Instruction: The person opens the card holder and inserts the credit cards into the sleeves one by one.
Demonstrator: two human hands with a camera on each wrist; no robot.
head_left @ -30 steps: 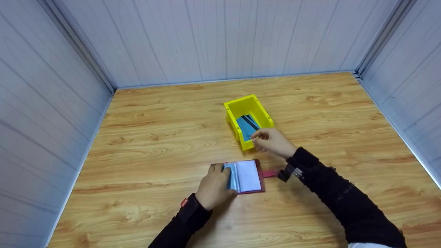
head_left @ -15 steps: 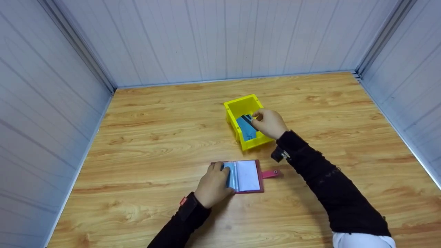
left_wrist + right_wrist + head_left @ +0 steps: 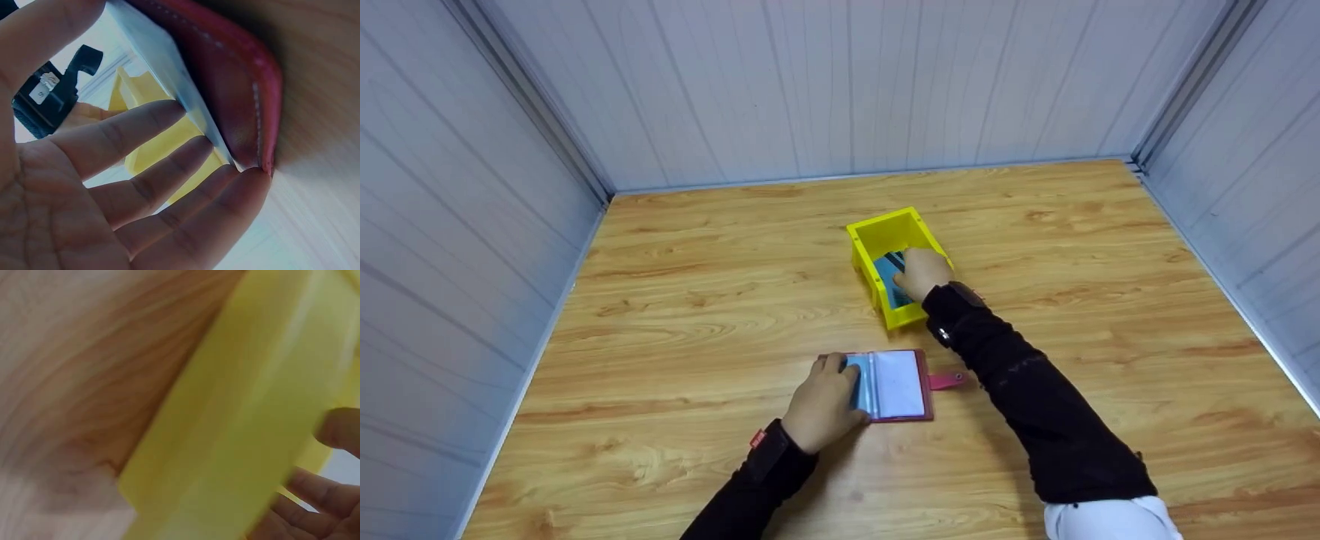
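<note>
A small red card holder (image 3: pixel 901 384) with clear sleeves lies spread on the table, its snap strap (image 3: pixel 946 381) pointing right. My left hand (image 3: pixel 825 401) holds its left half, fingers at the far edge and thumb at the near edge. In the left wrist view, fingertips touch the sleeve edge and the red cover (image 3: pixel 236 112). Farther back, my right hand (image 3: pixel 924 274) reaches into a yellow bin (image 3: pixel 877 289) over blue cards (image 3: pixel 887 279) with black stripes. Thumb and fingers stand apart in the right wrist view, partly hidden by the bin wall (image 3: pixel 225 427).
The wood-grain table (image 3: pixel 697 300) is enclosed by pale panelled walls (image 3: pixel 810 90) at the back and both sides. The bin stands just beyond the card holder. A black camera strap (image 3: pixel 952 307) is round the right wrist.
My right hand has moved from the bin's near right edge in over the cards, then lower into the bin. The left hand and card holder have stayed nearly still.
</note>
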